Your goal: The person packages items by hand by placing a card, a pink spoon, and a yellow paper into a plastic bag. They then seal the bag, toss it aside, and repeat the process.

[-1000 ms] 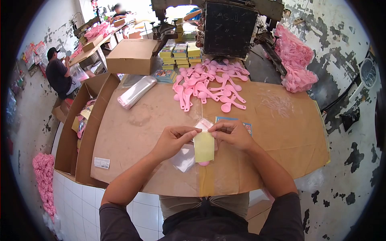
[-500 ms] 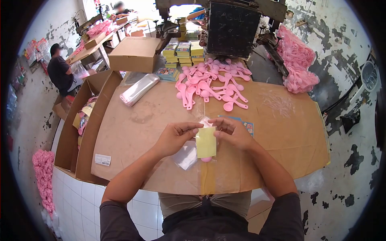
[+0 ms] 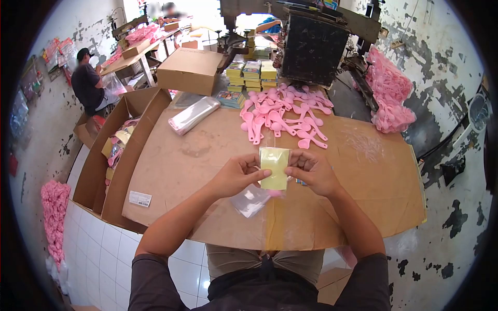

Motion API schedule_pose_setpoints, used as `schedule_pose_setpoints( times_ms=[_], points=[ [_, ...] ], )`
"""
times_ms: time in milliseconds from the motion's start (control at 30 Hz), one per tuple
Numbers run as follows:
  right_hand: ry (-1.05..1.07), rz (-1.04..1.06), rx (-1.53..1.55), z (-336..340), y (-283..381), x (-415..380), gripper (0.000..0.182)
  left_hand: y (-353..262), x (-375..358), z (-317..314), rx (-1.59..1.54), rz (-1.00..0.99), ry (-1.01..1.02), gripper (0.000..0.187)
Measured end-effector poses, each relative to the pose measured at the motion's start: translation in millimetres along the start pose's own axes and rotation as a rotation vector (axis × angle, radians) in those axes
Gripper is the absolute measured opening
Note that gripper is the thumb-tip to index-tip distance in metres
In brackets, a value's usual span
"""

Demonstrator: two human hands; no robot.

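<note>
1. Broadly, a cardboard-covered table fills the scene, with an open cardboard box at its left edge holding packed pink and yellow items.
2. Farther off, a black machine stands at the far edge, with a closed carton to its left and a heap of pink plastic piled to its right.
3. Between machine and hands lies a pile of pink spoons; stacks of printed cards sit just beyond it, and a bundle of clear sleeves lies to the left.
4. Near the body, the left hand and right hand hold a yellow card between them, above the near middle of the table.
5. Each hand's thumb and forefinger are pressed together on one side edge of the card, pinching it; the other fingers curl in.
6. A pink spoon tip shows just below the card, and a clear bag hangs beside it, under the left hand.
7. Judging by this, the card does best kept flat and square, with an even pinch on both edges so that it does not bow or twist against the thin film.
</note>
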State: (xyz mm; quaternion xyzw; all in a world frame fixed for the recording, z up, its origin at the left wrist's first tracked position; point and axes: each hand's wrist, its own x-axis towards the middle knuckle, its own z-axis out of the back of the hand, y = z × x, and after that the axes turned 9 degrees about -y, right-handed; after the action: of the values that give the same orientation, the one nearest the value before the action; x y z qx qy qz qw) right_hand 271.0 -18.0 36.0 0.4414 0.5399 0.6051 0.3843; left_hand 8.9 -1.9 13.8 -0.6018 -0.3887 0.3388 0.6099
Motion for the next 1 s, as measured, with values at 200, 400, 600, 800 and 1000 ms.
schedule_pose_setpoints(
  times_ms=[200,400,600,800,1000],
  points=[
    [-0.06,0.244,-0.726,37,3,4,0.029,-23,9,64,-0.118,-0.124,-0.531,0.03],
    [-0.195,0.319,-0.923,84,-21,-10,0.029,-42,2,183,-0.636,-0.569,-1.057,0.044],
    [-0.257,0.342,-0.965,81,-37,-20,0.03,-2,25,93,0.018,-0.31,-0.719,0.033],
    [-0.275,0.367,-0.998,82,-38,-24,0.03,19,8,-4,0.889,-0.288,-0.332,0.041],
    [-0.301,0.367,-0.92,79,-40,-21,0.028,33,11,-3,0.862,-0.282,-0.314,0.041]
  ],
)
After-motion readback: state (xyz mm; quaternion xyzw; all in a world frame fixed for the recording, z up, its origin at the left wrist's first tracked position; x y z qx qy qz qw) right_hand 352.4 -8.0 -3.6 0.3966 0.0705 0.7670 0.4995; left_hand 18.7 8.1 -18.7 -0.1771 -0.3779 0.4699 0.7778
